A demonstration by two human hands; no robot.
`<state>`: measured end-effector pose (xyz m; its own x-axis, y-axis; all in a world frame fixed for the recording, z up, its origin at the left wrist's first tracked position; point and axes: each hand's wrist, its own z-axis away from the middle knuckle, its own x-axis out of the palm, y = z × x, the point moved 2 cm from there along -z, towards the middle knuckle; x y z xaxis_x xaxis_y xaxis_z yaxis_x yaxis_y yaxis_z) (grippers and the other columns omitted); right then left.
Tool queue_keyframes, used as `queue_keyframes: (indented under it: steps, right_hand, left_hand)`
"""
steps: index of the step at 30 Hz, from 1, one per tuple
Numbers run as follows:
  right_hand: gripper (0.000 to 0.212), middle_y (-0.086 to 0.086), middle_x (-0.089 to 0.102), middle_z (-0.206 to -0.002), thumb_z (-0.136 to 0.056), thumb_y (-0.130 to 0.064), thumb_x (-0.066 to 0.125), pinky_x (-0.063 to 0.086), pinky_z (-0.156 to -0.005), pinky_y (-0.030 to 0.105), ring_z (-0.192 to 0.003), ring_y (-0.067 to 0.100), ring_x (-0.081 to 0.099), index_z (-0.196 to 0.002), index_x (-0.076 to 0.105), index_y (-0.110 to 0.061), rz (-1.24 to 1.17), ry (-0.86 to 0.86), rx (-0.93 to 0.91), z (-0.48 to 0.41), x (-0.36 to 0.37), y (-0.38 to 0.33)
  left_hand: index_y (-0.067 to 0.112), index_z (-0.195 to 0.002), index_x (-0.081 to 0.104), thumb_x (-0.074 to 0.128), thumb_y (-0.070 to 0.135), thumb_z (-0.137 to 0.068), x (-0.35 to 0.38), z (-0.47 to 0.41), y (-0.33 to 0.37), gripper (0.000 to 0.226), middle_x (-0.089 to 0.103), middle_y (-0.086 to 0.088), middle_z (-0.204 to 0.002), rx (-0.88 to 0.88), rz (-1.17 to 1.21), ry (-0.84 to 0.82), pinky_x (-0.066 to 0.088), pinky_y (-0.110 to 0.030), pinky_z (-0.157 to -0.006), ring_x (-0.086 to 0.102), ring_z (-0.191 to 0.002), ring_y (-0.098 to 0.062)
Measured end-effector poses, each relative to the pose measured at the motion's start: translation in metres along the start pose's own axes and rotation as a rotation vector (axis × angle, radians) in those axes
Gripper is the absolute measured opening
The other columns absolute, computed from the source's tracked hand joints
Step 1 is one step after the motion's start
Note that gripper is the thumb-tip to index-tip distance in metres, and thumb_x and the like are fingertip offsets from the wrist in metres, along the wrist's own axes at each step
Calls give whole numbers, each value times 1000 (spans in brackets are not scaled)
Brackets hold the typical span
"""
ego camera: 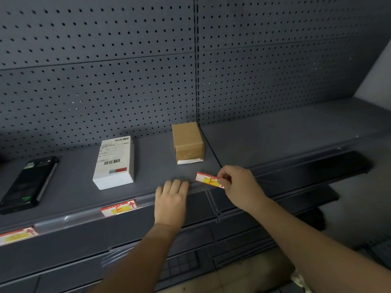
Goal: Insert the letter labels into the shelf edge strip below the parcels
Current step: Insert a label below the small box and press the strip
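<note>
The right hand (239, 187) pinches a loose label (208, 180), red and yellow, between the thumb and the curled fingers, at the label's right end. This label is in the air just above the front of the shelf (275, 132), slightly tilted, and it is not in the strip. The letter on it is too blurred to read.

At 9 o'clock from this label, just beside it, the left hand (171, 197) rests on the front edge of the shelf. Its fingers are nearly straight and lie over the top of the shelf edge strip (74, 217); it holds nothing.

The brown parcel (187, 142) stands on the shelf at 12 o'clock from the held label, near the pegboard wall (105, 60). The white parcel (115, 161) stands at 9 o'clock from the brown one, apart from it.

A second label (118, 207) sits inside the clear strip, at 6 o'clock from the white parcel. A third label (17, 234) sits in the strip further along, at 8 o'clock from the second one, at the picture's edge. A black handheld device (29, 182) lies on the shelf at 12 o'clock from this third label.
</note>
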<state>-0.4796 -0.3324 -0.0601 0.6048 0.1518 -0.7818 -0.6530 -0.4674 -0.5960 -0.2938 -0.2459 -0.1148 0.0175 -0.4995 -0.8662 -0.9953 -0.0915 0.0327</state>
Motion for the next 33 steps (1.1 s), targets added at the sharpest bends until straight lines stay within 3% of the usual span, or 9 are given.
queue_keyframes:
  steps: [7,14,22,33]
  right_hand:
    - [6,-9,59,-88,-91,-20,64,53,-66,27,-78,7,57,-89,62,-25,1,-6,-27,-6,2,5]
    - [7,-9,58,-87,-91,-19,64,52,-67,26,-78,7,56,-89,62,-25,9,-25,-70,-8,4,7]
    - [10,-6,54,-82,-92,-14,62,46,-67,32,-77,12,50,-84,62,-19,132,-84,-290,-28,7,-7]
    - [14,0,59,-85,-87,-10,64,48,-73,36,-86,19,53,-88,76,-17,206,-74,-403,-33,25,-3]
  left_hand:
    - [10,-104,70,79,-1,-61,7,11,-5,46,66,-10,-101,109,7,106,48,-43,-74,55,-89,-33]
    - [11,-98,67,75,-3,-62,9,7,1,39,62,-9,-96,37,45,88,46,-42,-74,51,-88,-31]
    - [16,-90,69,78,2,-66,-3,9,-2,29,62,-3,-86,-11,160,-22,44,-36,-75,56,-80,-25]
    - [19,-106,68,67,11,-74,-21,9,0,33,62,-1,-101,-61,187,-184,45,-32,-89,56,-94,-22]
